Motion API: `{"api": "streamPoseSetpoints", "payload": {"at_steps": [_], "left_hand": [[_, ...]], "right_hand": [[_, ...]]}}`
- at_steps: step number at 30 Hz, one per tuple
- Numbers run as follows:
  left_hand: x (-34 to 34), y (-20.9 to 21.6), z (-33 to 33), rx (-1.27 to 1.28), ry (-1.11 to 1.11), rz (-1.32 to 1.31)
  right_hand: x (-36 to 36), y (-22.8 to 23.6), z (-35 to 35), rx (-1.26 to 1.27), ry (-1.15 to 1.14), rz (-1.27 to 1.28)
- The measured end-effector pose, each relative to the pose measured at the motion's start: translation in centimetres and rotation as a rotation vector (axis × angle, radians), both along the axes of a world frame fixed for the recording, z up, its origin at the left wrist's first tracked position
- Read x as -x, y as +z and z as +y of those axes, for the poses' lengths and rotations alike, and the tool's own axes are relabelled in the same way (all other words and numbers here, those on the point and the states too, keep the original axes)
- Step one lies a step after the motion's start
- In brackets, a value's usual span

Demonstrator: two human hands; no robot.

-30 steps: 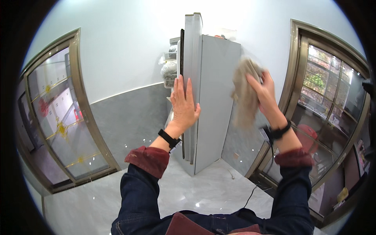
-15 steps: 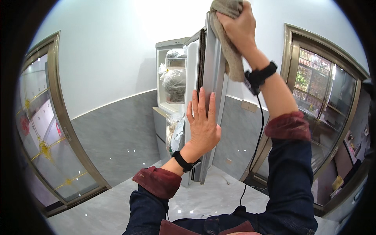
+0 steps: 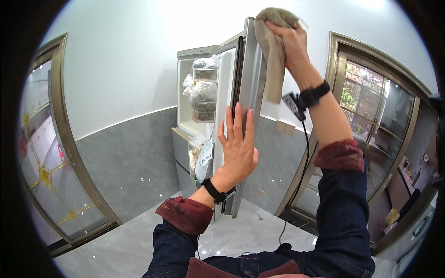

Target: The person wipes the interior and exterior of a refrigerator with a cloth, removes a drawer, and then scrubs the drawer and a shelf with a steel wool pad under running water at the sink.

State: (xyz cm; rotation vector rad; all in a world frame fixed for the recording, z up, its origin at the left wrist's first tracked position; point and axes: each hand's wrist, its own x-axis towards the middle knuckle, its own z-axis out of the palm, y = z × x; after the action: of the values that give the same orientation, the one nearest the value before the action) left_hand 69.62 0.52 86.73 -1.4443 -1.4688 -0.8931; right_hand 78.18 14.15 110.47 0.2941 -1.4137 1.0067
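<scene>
A fridge door [image 3: 250, 85] stands swung out, its narrow edge and dark seal toward me. Flat against that edge, fingers stretched upward, rests my left hand [image 3: 238, 150]. Up at the door's top right, my right hand [image 3: 293, 44] grips a grey-brown cloth [image 3: 273, 55]. The cloth hangs down along the door's outer side; whether it presses on the door I cannot tell. Behind the door, the open fridge [image 3: 185, 92] shows clear plastic boxes and a knotted plastic bag [image 3: 201, 90] in the door shelves, with another bag [image 3: 200, 155] lower down.
A framed glass door [image 3: 60, 162] stands at the left, and a sliding glass door [image 3: 371, 111] at the right. A black cable [image 3: 307, 153] runs from my right wrist down toward my body. Grey panelling [image 3: 130, 157] covers the lower wall above a pale tiled floor [image 3: 139, 250].
My right hand and the cloth have come slightly down, and the cloth now hangs more upright. My left hand stays on the door edge. The whole view has shifted a little.
</scene>
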Motion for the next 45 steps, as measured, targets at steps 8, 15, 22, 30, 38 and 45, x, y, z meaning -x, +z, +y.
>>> {"api": "streamPoseSetpoints", "payload": {"at_steps": [8,15,22,30,38,45], "left_hand": [[-0.3,-0.3,0.1,-0.028,-0.001,-0.03],[-0.2,-0.3,-0.4,-0.052,0.014,-0.033],[1.3,-0.5,-1.1,-0.082,0.014,-0.066],[4.9,-0.3,-4.4,-0.055,0.072,-0.131],[6.0,0.1,-5.4,-0.048,0.087,-0.116],[6.4,0.1,-5.0,-0.069,0.098,-0.096]], "right_hand": [[-1.7,-6.2,-0.5,0.162,0.341,-0.185],[-1.0,-7.2,-1.2,0.173,0.302,-0.152],[3.9,0.6,-0.9,0.1,0.34,0.175],[10.9,-6.8,-3.1,0.106,0.173,0.271],[11.9,-0.3,-1.9,0.196,-0.079,0.196],[11.3,-1.0,-4.9,-0.042,0.106,0.267]]}}
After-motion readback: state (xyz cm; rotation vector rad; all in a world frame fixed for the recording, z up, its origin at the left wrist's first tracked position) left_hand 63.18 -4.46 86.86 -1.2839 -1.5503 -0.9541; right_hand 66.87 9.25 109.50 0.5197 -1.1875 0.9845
